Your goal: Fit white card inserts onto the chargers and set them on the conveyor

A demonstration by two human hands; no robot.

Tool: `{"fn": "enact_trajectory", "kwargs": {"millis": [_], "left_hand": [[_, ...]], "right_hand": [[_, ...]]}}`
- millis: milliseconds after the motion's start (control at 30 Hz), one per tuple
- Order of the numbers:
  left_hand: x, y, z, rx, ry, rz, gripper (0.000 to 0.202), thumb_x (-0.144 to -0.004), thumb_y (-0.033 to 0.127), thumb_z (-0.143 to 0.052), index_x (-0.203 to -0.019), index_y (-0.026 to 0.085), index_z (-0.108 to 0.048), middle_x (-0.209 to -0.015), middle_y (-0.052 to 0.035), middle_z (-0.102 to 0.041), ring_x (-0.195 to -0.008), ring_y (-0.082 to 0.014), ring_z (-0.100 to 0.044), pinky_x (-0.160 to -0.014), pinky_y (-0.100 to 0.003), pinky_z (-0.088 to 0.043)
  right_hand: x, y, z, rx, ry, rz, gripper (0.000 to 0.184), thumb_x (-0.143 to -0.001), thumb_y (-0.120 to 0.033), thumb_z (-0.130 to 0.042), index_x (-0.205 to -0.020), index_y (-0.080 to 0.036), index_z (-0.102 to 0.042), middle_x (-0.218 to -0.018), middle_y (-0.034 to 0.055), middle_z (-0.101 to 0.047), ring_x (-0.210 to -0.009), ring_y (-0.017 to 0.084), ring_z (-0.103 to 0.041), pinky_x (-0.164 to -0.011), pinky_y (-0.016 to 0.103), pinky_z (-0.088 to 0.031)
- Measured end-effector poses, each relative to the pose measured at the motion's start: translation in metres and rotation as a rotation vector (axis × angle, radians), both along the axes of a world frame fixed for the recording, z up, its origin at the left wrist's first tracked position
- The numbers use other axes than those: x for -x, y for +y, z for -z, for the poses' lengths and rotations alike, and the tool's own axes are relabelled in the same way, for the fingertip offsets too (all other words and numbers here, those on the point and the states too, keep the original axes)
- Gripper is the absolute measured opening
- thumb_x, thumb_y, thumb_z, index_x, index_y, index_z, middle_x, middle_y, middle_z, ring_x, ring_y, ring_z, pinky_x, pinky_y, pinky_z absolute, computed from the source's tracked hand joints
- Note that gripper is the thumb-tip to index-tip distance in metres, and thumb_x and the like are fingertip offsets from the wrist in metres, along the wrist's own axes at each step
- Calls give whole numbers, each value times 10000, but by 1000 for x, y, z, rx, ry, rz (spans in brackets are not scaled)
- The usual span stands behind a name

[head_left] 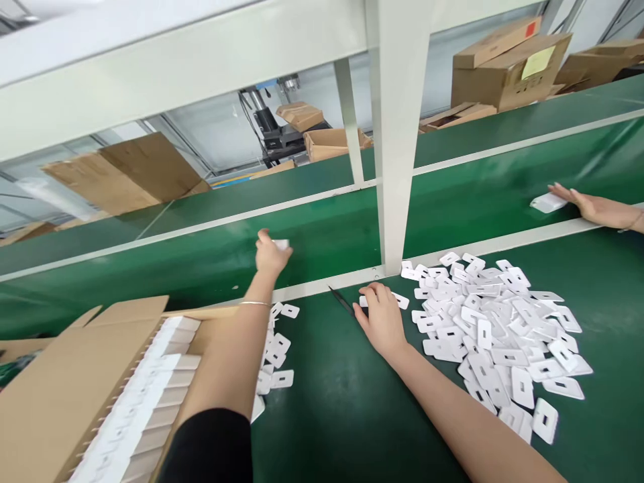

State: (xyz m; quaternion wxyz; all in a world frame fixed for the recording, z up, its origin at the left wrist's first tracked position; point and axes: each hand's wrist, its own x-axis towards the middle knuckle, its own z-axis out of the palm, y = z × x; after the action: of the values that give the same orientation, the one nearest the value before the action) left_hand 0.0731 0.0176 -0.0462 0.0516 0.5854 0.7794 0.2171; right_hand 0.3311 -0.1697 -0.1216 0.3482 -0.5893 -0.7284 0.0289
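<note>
My left hand (270,255) reaches out over the green conveyor belt (201,261), its fingers closed on a small white piece (280,245). My right hand (382,320) rests on the green table (352,402), fingers curled over a white flat plastic piece (400,301) at the edge of a big pile of white plates with rectangular holes (498,329). A dark thin tool (342,301) lies just left of the right hand.
An open cardboard box (75,382) with rows of white parts stands at the left front, with a few white plates (276,349) beside it. A white frame post (397,134) rises at the table's edge. Another person's hand (594,204) holds a white piece at the far right. Cartons stand behind.
</note>
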Motion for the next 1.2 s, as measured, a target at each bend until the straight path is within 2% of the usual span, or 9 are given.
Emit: {"fn": "enact_trajectory", "kwargs": {"millis": [100,167,233,367,533,733,900,1067,1200], "left_hand": [[-46,-27,2,-178,-127,76,812,-889,229,-721,-1573,116,-300,-1391,-213,-552,-1227,-256,-671,-1048,-364,-565],[-75,-59,2,-506,-364,237,719,-848,173,-737,-1500,169,-434,-1390,-182,-512,-1247,-263,-637,-1055,-377,-556],[-99,-98,0,-677,-458,388,617,-864,166,-708,-1447,217,-514,-1364,-143,-487,-1255,-262,-621,-1057,-396,-554],[-124,-171,-11,-739,-494,527,551,-872,153,-710,-1393,261,-570,-1309,-102,-471,-1251,-257,-611,-1050,-415,-566],[-121,-218,-15,-779,-431,524,489,-885,194,-743,-1341,277,-587,-1268,-95,-509,-1213,-270,-609,-1028,-453,-575],[-102,-245,-4,-708,-503,439,456,-900,225,-750,-1322,275,-585,-1259,-106,-545,-1219,-286,-612,-1009,-465,-566],[-96,-246,17,-607,-706,394,432,-916,176,-701,-1309,267,-545,-1247,-95,-608,-1165,-249,-642,-982,-413,-548],[-99,-229,49,-532,-732,441,405,-857,137,-687,-1212,244,-524,-1106,-59,-580,-989,-216,-636,-887,-371,-527],[-98,-223,62,-397,-802,525,373,-916,226,-669,-1254,250,-513,-1128,-65,-565,-961,-209,-613,-868,-360,-514]], "right_hand": [[0,-1,-1,2,-19,20,260,-979,-184,-589,-1219,-152,-683,-1175,152,-672,-1081,318,-586,-914,436,-485],[1,-3,-3,14,-57,47,355,-896,-111,-591,-1235,-151,-688,-1162,148,-664,-1074,319,-558,-902,438,-466],[1,-4,-4,37,-101,73,439,-824,-76,-599,-1246,-152,-692,-1152,147,-654,-1063,320,-536,-883,437,-443],[1,-5,-4,74,-165,128,414,-823,-89,-603,-1222,-145,-696,-1143,147,-644,-1043,315,-514,-854,429,-404],[-2,-3,-2,34,-221,129,265,-925,-155,-594,-1171,-152,-692,-1053,140,-658,-990,316,-510,-807,425,-379],[-9,-1,2,-42,-247,164,201,-967,-279,-651,-1131,-163,-664,-1047,154,-646,-960,325,-510,-784,417,-363],[-12,0,-1,-23,-179,118,112,-991,-282,-636,-1016,-176,-662,-1018,144,-672,-936,311,-536,-777,409,-365],[-17,-1,-20,-138,260,157,183,-1027,-368,-621,-1106,-208,-661,-1000,62,-682,-847,229,-561,-818,397,-429],[-24,-2,-30,-222,590,265,265,-1023,-428,-610,-1199,-236,-652,-1042,43,-640,-851,197,-555,-839,385,-493]]}}
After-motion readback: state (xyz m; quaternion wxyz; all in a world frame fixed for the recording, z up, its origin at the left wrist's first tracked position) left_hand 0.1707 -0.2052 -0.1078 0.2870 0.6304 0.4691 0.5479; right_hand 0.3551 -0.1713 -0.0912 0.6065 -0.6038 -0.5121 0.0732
